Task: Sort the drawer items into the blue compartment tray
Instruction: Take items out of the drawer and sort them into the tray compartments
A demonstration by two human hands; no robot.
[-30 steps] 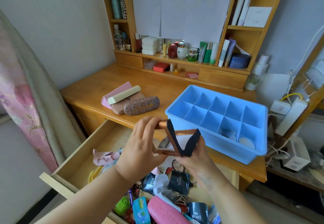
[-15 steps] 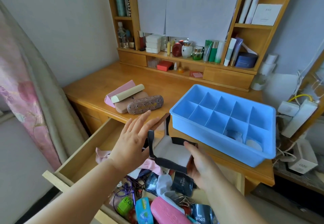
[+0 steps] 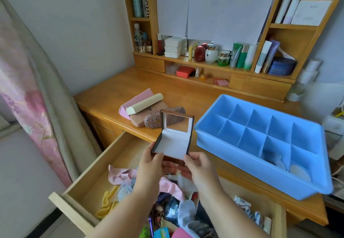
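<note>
Open drawer [image 3: 89, 187], pulled out from under the bench [image 3: 186, 96], lower left. Inside: pink cloth [image 3: 121, 175], yellow cloth [image 3: 108, 204], dark sachets [image 3: 172, 212], other small clutter too jumbled to tell apart.

Centre, above the drawer's back half: small hinged box [image 3: 174, 141], brown outside, white lining, nothing seen in its tray. Lid stands upright at the far side, its inner face toward the camera with a mirror-like panel. Base roughly level, tilted slightly; hinge edge runs left to right, opening faces the person.

Left hand [image 3: 150, 165] grips the box's near-left corner, thumb on top of the rim, fingers under the base. Right hand [image 3: 200, 167] clamped on the near-right corner the same way. Both forearms rise from the lower edge, converging on the box.

Behind the box on the bench: a cluster of glasses cases [image 3: 149, 111], pink, cream, tan, patterned.

Right: blue compartment tray [image 3: 232, 152] on the bench, just beside the box, not touching as far as visible. Long axis runs from far-left to near-right. Two near-right compartments hold pale items; the rest look bare.
</note>
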